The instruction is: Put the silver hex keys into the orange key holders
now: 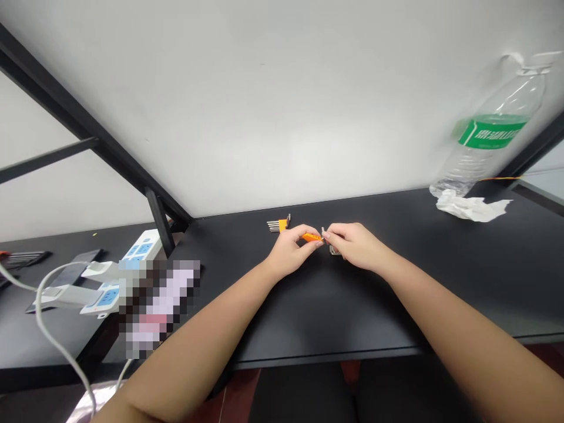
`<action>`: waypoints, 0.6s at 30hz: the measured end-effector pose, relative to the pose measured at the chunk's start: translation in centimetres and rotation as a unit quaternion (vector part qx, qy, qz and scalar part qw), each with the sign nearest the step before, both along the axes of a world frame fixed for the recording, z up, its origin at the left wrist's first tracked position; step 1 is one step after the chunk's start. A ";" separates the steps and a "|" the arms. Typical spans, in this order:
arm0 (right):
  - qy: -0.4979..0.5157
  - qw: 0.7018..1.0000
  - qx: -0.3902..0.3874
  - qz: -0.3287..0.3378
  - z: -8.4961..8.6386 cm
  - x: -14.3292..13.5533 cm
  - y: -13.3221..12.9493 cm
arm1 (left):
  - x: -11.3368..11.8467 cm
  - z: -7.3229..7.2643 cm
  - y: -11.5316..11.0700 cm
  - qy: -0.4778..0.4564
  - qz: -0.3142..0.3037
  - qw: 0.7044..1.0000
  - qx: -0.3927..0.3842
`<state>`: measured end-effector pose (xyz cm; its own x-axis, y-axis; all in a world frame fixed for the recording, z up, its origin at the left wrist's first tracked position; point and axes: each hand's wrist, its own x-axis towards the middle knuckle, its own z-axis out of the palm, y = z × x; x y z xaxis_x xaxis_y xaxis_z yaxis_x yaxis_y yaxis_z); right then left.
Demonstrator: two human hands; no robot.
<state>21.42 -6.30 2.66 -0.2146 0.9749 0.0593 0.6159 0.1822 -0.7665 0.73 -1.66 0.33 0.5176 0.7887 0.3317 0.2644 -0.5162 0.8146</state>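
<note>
My left hand (288, 254) is closed in a pinch on an orange plastic hex key holder (311, 237) with small holes along it. My right hand (360, 244) is closed too, its thumb and forefinger pinching a small metal piece (323, 231) at the holder's right end. That piece looks like a hex key, mostly covered by the fingers. Below the right fingers, more small metal parts (334, 251) show on the black table (308, 317), partly hidden. Behind my left hand lies another orange holder (282, 224) with several metal keys in it.
A large clear bottle (493, 130) with a green label stands at the back right, by a crumpled white tissue (471, 207). To the left are a white power strip (143, 247) with plugged-in chargers, a cable (53, 335), a blurred-out flat object (165, 299) and a black metal frame (118, 158).
</note>
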 end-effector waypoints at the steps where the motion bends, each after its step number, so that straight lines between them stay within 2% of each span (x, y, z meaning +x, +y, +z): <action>1: -0.034 0.999 0.011 0.011 0.2 0.2 -0.1 | 0.0 0.0 0.0 0.001 0.006 1.000 0.002; 4: -0.173 0.982 0.051 0.056 0.7 0.9 -0.2 | -0.1 -0.2 0.1 -0.002 0.017 1.000 -0.008; 8: -0.293 0.950 0.027 0.099 0.4 1.2 -0.4 | 0.0 -0.4 0.2 -0.005 0.019 1.000 -0.024; 14: -0.331 0.935 0.057 0.109 -0.4 0.8 -0.6 | 0.0 -0.4 0.3 -0.014 0.010 0.999 -0.040; 16: -0.306 0.944 0.070 0.107 -0.1 0.9 -0.6 | 0.0 -0.4 0.4 -0.021 0.010 0.999 -0.046; 18: -0.233 0.965 0.074 0.099 0.4 1.0 -0.6 | 0.0 -0.4 0.5 -0.023 0.013 0.998 -0.053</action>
